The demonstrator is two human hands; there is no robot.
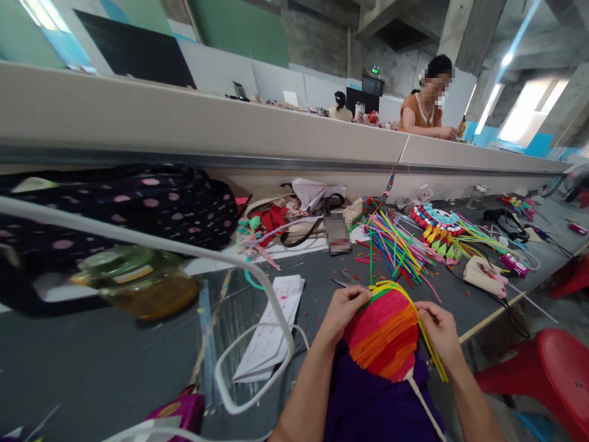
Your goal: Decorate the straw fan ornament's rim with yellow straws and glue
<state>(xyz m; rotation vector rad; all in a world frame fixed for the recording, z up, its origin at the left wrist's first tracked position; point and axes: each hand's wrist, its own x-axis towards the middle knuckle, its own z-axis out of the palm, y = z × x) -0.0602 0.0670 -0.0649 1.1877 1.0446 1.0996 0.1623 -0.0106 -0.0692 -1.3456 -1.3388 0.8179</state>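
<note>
A round hand fan [384, 337], wrapped in pink, orange and red pipe cleaners, lies tilted over my lap with its pale handle [426, 408] pointing down to the right. My left hand [347, 307] pinches its upper left rim, where a green pipe cleaner [378, 294] crosses the pink. Yellow pipe cleaners [432, 350] curve over the top edge and hang down the right side. At that side my right hand [439, 325] is closed with thumb and fingers on the yellow strands. Scissors [343, 282] lie partly hidden behind my left hand.
Loose coloured pipe cleaners [400, 245] are heaped behind the fan. A white bent tube [271, 294] arches over the table's left part, near folded paper [273, 325] and a glass jar [142, 282]. A red stool [547, 374] stands right. Another person [421, 110] works beyond the partition.
</note>
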